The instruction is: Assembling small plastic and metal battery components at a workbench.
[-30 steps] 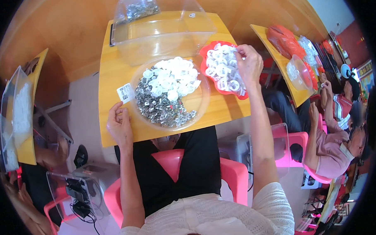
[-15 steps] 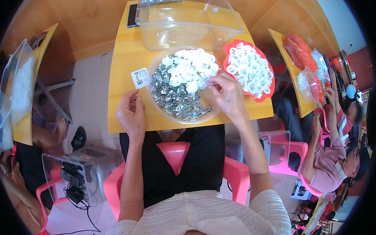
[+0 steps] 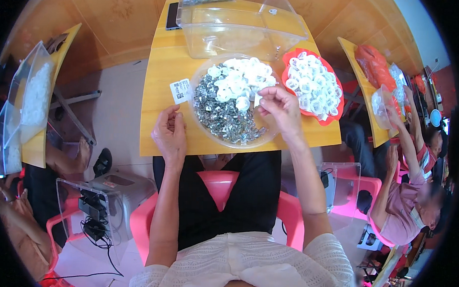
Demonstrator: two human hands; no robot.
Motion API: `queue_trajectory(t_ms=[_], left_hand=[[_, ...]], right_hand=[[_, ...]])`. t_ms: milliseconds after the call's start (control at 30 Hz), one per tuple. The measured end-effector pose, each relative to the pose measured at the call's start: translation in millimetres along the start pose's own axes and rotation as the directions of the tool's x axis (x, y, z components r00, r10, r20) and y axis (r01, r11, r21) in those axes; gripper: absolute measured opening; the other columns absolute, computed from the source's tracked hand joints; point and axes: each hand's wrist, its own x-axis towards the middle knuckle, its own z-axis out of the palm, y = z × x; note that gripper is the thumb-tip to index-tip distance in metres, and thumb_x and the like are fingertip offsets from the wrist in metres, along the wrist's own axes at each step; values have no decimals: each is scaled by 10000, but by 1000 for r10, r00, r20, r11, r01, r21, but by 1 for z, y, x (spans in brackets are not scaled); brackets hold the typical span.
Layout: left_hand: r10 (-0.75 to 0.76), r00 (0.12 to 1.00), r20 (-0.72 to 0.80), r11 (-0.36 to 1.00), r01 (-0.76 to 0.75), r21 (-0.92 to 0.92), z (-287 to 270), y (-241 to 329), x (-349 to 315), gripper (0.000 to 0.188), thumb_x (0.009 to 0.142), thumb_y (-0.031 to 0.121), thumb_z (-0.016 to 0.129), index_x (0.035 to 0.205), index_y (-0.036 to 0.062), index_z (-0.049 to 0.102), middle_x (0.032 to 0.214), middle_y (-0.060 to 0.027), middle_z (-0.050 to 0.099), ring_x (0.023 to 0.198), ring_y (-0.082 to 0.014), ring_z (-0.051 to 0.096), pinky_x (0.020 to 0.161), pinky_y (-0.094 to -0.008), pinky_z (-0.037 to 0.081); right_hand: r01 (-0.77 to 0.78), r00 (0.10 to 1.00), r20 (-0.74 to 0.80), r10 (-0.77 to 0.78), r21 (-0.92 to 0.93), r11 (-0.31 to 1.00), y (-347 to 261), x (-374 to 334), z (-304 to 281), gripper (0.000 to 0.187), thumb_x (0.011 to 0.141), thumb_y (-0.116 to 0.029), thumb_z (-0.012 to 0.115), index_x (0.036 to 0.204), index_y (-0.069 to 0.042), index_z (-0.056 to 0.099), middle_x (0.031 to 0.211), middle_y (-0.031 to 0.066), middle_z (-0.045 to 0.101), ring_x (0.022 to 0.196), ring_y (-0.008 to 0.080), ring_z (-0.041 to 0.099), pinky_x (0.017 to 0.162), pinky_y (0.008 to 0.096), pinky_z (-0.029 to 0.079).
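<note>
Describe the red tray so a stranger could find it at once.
Start at the yellow table in front of the seated person. Past the right hand, beside the clear round bowl of grey metal bits and white rings, lies the red tray. It alone is red with a wavy rim, and it holds only white rings.

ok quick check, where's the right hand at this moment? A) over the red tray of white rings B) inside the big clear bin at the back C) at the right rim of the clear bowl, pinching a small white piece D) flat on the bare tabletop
C: the right hand is at the right side of the clear bowl, fingertips pinched on a small white piece; the red tray sits apart to its right.
</note>
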Motion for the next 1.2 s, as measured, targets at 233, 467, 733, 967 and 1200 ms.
queue_trajectory(t_ms=[233,467,733,967,1200], left_hand=[[-29,999,-13,986,27,-165,0,3,-1,159,862,29,543,1006,-12,596,767,-24,587,624,-67,540,557,-203,454],[16,937,348,877,154,-455,15,78,-24,193,837,17,571,1019,-32,612,859,-80,624,706,-109,584,634,-231,491],[92,884,458,869,153,-470,33,82,-37,171,789,-48,625,957,-15,635,839,-30,581,760,-90,580,691,-210,472],[37,914,404,861,176,-478,29,77,-37,128,801,-52,603,928,-35,592,800,-55,606,695,-107,596,637,-233,505],[-137,910,391,760,350,-547,33,77,-41,84,815,-20,601,874,-33,543,775,-93,611,674,-143,625,605,-244,533]], right_hand=[[-379,911,401,97,721,581,-4,-3,-9,263,835,-12,529,1095,25,539,910,145,621,751,219,646,655,318,554],[-474,814,580,-6,671,570,-8,-11,0,248,847,-60,549,1089,-4,541,940,109,610,766,183,624,672,302,543],[-552,743,659,114,508,661,-10,-13,7,104,825,-71,591,918,-39,554,792,49,612,636,134,612,591,247,521],[-457,822,536,194,417,786,-23,-22,12,108,845,-124,596,906,-43,561,772,36,606,627,108,598,572,221,499],[262,952,175,-250,-51,964,-35,-39,33,125,785,-6,647,891,-19,581,717,-40,551,629,7,482,552,173,404]])
